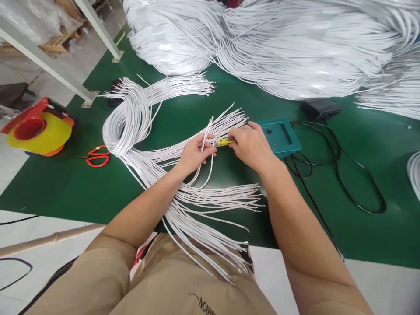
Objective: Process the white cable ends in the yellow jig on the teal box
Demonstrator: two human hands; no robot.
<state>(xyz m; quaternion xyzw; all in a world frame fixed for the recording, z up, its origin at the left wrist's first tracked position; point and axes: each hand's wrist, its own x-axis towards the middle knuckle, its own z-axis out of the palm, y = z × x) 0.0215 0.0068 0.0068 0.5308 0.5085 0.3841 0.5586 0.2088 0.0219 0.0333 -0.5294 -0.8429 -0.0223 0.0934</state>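
Now, mid-frame: left hand (195, 154) pinches white wires (207, 131); right hand (252, 145) grips yellow tool (225, 142) (long axis sideways, tip leftward at wires).

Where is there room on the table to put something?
There's bare green tabletop below the looped black cable, and below the red-handled scissors, left of the white wires. It's crowded at the back with big white wire bundles, and around the left hand and right hand.
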